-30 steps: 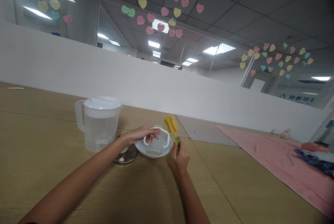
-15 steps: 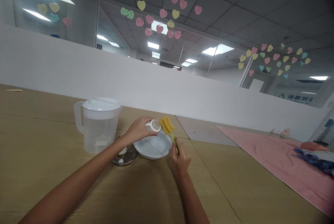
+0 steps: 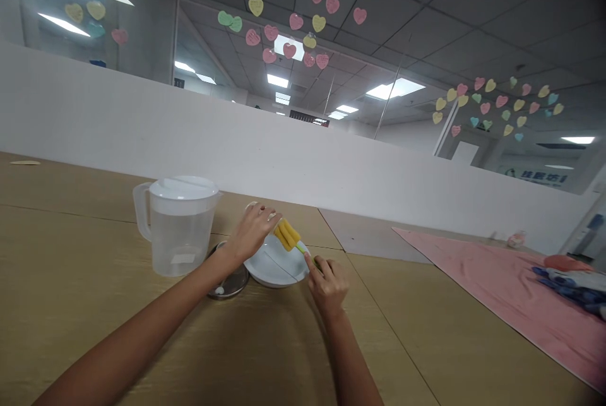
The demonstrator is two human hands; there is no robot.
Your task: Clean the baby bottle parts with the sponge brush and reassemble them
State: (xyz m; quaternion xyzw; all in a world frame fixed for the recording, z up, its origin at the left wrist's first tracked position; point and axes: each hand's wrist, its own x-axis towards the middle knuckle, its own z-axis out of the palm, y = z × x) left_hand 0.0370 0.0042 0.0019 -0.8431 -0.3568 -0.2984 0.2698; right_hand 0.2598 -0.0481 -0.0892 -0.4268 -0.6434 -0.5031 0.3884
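My left hand [image 3: 255, 229] is closed around a small white-and-clear bottle [image 3: 250, 205], mostly hidden behind the fingers. In my right hand [image 3: 327, 285] is the light green handle of a sponge bottle brush [image 3: 286, 235]. Its yellow sponge head is right at the bottle's opening, by my left fingertips; whether its tip is inside I cannot tell. Both hands are over a white bowl [image 3: 277, 264]. Beside the bowl, partly under my left wrist, lies a round metal dish [image 3: 231, 285] with a small white piece in it.
A translucent lidded pitcher [image 3: 182, 235] stands to the left of the dish. At the right a pink cloth [image 3: 478, 273] covers part of the table, with blue and coral-coloured fabric [image 3: 568, 276] on it. A white low wall [image 3: 284, 166] runs along the back.
The brush has tilted and its sponge head has moved left to the bottle. My left hand has turned over the bottle, hiding most of it.
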